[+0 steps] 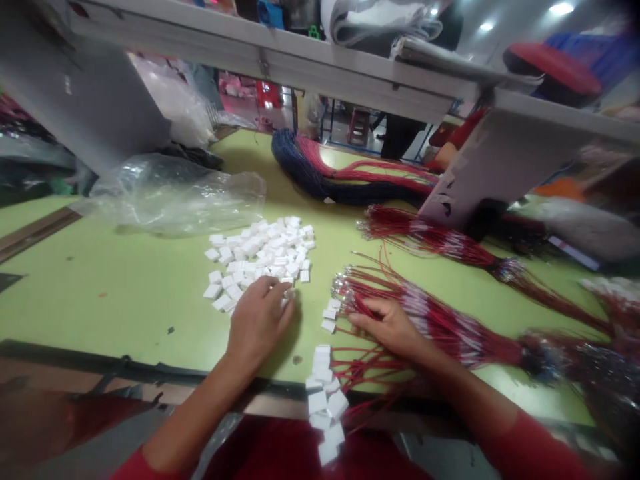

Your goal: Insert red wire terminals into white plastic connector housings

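My left hand (261,315) is at the near edge of a pile of white plastic connector housings (267,248). Its fingers are bent together, with a white connector housing (285,301) at the tips, partly hidden. On the right, my right hand (393,325) pinches red wire at the terminal end of a bundle of red wires (440,320). Exactly how many wires it grips is blurred. Beside that hand lie a few housings (329,325) on wire ends. More housings on red wires (325,400) hang over the table's front edge.
A clear plastic bag (175,193) lies at the back left of the green table (135,287). Behind are a coil of blue and pink wires (320,170) and a second red wire bundle (435,237). A grey shelf (280,57) spans above; its upright (475,160) stands right.
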Available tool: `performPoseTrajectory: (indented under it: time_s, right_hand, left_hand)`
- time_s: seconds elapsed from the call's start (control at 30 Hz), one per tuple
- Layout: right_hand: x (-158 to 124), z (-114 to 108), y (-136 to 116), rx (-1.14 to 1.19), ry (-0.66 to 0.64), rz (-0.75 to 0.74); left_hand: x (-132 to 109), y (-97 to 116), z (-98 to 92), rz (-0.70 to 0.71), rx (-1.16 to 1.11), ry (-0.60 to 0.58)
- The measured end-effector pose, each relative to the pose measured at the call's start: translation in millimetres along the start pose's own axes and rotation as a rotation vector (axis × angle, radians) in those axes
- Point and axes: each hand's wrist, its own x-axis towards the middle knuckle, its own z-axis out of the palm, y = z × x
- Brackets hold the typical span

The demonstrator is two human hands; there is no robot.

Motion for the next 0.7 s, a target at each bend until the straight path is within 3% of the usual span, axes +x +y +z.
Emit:
performPoseTrajectory:
  time_s: [0.13,0.23,0.33,0.5,0.6,0.7]
  right_hand:
    - [-2,0,-1,-0.039,-0.069,0.067]
    - [-3,-1,-4,-0.047,-0.09,0.102]
    - [-3,-1,-7,-0.074,-0.057,0.063]
    - [-1,2,-5,0.002,0.034,0.042]
    - [-1,4,-3,0.021,0.091,-0.006]
    - [-2,4,-4,0.001,0.145,-0.074]
  left_hand:
    - [7,-8,1.5,0.052,0.076,-0.046]
    - [8,-3,-2.8,-0.045,-0.056,-0.056]
    - [6,8,-6.1,-0.244,-0.426,-0.103]
    - [-3,33,0.9,-0.728,-1.235,-0.335]
    - [-7,41,5.1,-0.928,-1.427,-0.375]
    - [-8,45,5.0,-1.0,-1.509,-0.362]
